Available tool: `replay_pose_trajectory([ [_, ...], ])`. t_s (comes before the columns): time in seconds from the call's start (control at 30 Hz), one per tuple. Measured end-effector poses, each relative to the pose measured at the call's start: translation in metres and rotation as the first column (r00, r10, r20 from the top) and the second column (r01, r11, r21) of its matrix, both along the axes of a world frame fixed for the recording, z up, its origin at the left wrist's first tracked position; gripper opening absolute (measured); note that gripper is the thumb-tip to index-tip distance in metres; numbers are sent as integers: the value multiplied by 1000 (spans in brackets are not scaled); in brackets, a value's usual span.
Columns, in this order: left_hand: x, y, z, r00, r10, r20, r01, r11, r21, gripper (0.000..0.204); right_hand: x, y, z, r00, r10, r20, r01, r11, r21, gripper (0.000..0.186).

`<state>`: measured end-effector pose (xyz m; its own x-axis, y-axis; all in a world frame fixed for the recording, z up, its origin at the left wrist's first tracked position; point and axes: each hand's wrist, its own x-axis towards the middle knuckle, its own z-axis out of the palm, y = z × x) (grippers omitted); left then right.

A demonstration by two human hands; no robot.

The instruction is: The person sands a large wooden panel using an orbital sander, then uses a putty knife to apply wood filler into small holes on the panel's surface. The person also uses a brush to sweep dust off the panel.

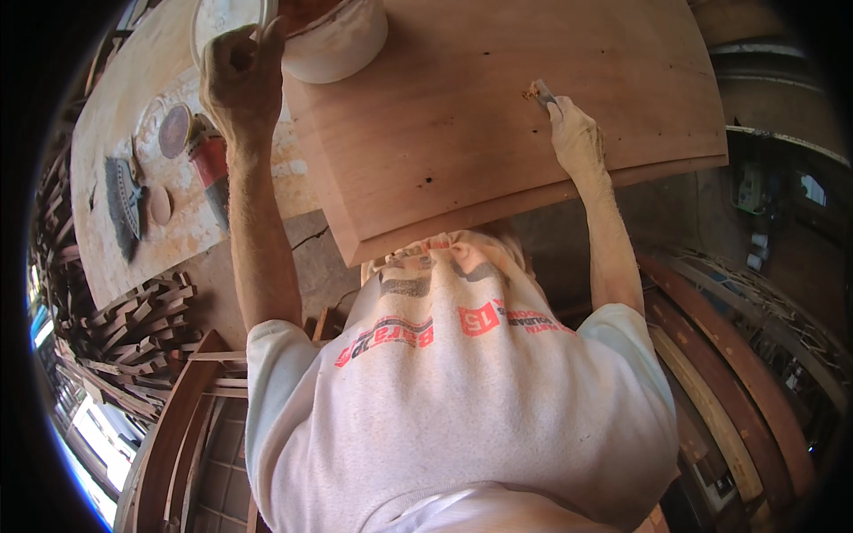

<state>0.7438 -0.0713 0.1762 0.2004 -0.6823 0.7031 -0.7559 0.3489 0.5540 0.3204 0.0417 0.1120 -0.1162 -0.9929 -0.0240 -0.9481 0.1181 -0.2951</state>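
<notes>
My left hand [240,71] is closed at the edge of a white lid [211,22], fingertips on its rim, beside a white tub [342,49] holding reddish-brown material. My right hand [576,135] grips a small putty knife [544,91] with crumbly brown filler on its blade, over a brown wooden panel [444,124]. Small dark marks dot the panel, and its near edge is moulded.
On the pale, stained board [102,258] at left lie a red power tool [210,164], a dark brush [123,209] and a round disc [161,205]. Wood offcuts [133,329] pile below it; long timber pieces [737,382] stand at lower right.
</notes>
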Motion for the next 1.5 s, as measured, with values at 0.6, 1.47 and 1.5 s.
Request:
replay_pose_trajectory([
  [0.6,6,-4,-13,998,61,-22,-60,998,20,40,22,23,25,850,350,-394,-222,916,335,57],
  [1.47,-2,1,-7,996,15,-88,-17,1000,-20,37,29,-3,32,946,264,-186,-172,899,402,46],
  [1.5,-1,0,-9,996,22,-83,-24,999,-33,37,31,-4,35,939,284,-195,-172,877,449,45],
])
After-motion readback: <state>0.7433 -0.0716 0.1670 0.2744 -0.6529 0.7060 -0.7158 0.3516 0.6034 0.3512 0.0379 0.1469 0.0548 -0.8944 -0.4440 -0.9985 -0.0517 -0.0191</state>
